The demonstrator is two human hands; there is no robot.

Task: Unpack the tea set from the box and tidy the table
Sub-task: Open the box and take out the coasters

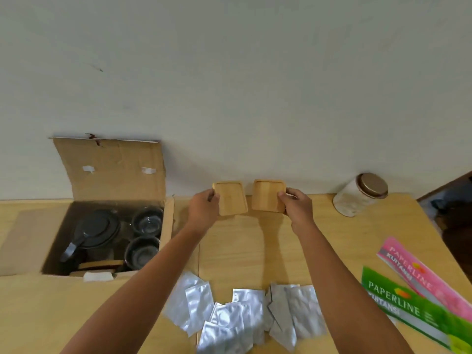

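Note:
An open cardboard box point(112, 172) stands at the left of the wooden table point(242, 246). Inside it are a dark-lidded glass teapot point(94, 231), two glass cups point(147, 221) point(141, 251) and more wooden pieces at the bottom. My left hand point(204, 208) grips a square wooden coaster point(232, 198) by its left edge. My right hand point(297, 208) grips a second wooden coaster point(267, 195) by its right edge. Both coasters are held side by side near the wall, slightly above the table.
Several silver foil sachets point(245, 315) lie scattered at the table's front. A glass jar with a brown lid point(357, 195) stands at the back right. A pink receipt booklet point(413, 272) and a green one point(408, 307) lie at the right edge.

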